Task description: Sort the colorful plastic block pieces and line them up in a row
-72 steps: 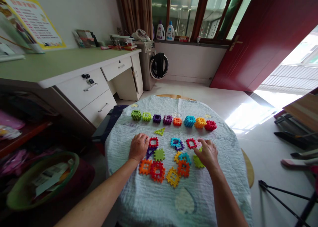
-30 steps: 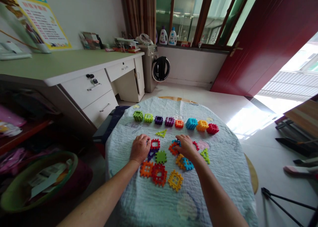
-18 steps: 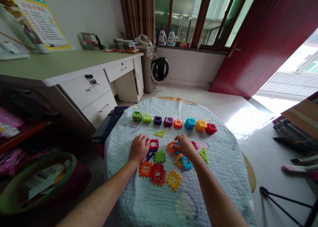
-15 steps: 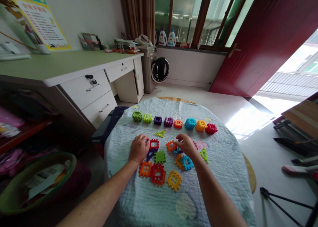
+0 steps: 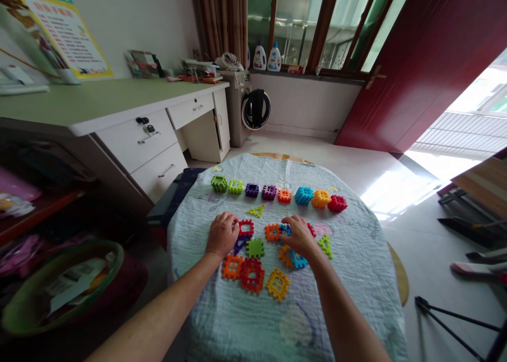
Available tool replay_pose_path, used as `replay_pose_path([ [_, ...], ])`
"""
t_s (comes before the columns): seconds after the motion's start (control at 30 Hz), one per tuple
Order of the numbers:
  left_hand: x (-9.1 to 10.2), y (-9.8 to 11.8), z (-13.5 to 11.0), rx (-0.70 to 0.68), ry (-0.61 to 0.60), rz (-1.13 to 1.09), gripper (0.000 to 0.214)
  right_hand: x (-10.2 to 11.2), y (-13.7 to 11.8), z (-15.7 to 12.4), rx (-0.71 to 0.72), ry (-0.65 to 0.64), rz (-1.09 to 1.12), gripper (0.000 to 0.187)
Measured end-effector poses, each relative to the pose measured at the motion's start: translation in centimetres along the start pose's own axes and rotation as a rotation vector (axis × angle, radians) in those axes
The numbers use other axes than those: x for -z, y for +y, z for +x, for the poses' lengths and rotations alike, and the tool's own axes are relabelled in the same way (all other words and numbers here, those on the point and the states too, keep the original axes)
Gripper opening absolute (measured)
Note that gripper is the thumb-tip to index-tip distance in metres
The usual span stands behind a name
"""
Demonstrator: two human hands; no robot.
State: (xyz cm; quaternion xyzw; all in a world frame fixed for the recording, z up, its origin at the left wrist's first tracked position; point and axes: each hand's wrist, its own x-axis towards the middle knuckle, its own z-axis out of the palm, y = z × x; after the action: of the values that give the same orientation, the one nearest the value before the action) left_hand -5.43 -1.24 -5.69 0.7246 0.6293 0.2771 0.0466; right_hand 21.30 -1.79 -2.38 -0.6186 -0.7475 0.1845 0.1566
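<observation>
My left hand rests on the cloth with its fingers curled, beside a red square frame piece. What lies under those fingers is hidden. A purple triangular piece and a green square piece are close to it. My right hand has thumb and fingers around a small blue interlocking piece, partly covered. Touching distance away is an orange window piece. Below the right hand lie a yellow-orange piece and a blue square piece.
Stacks of interlocking pieces form a row at the back, from green to red. A lime triangle lies before them. Nearer me are orange, red and yellow pieces. A cloth covers the round table.
My right hand has lowered slightly, its fingers coming around the small blue piece, more of which now shows left of the hand. My left hand has stayed nearly still.
</observation>
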Motion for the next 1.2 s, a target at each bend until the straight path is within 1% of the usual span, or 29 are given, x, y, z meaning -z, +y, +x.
replay_pose_path([
  [0.07,0.0,0.0,0.0,-0.004,0.0,-0.001,0.01,0.0,-0.9,-0.6,0.014,-0.035,-0.083,0.042],
  [0.13,-0.1,0.0,0.0,-0.002,0.001,0.0,0.009,-0.2,-1.5,-0.9,0.016,-0.065,-0.129,0.043],
  [0.23,-0.1,0.0,0.0,0.003,0.004,0.0,0.009,-0.4,-1.7,-0.7,0.021,-0.052,-0.155,0.044],
  [0.33,0.0,0.0,0.0,0.002,0.005,0.0,0.009,0.4,-0.6,-0.1,0.028,0.032,-0.168,0.052],
  [0.4,0.0,0.0,0.0,0.002,0.002,0.003,0.01,1.5,0.5,0.0,0.006,0.084,-0.163,0.056],
  [0.47,-0.1,-0.1,0.0,0.004,-0.002,0.004,0.009,2.7,1.7,-0.6,-0.014,0.093,-0.142,0.057],
  [0.53,-0.1,-0.1,0.0,0.003,-0.004,0.004,0.009,3.8,2.6,-1.8,0.033,0.038,-0.099,0.057],
  [0.63,-0.2,-0.2,0.0,0.001,-0.004,0.006,0.009,4.5,2.8,-4.2,0.173,-0.117,-0.018,0.057],
  [0.7,-0.2,-0.2,0.0,-0.002,-0.005,0.009,0.009,4.5,2.5,-5.6,0.204,-0.192,-0.013,0.059],
  [0.83,-0.2,-0.2,0.0,-0.002,-0.003,0.01,0.009,3.8,1.8,-6.8,0.166,-0.232,-0.09,0.066],
  [1.07,-0.1,-0.1,0.0,-0.002,-0.017,0.005,0.011,2.7,2.0,-6.4,0.184,-0.207,-0.118,0.073],
  [1.2,0.0,-0.1,0.0,0.004,-0.02,0.007,0.011,2.7,2.2,-6.5,0.213,-0.191,-0.1,0.066],
])
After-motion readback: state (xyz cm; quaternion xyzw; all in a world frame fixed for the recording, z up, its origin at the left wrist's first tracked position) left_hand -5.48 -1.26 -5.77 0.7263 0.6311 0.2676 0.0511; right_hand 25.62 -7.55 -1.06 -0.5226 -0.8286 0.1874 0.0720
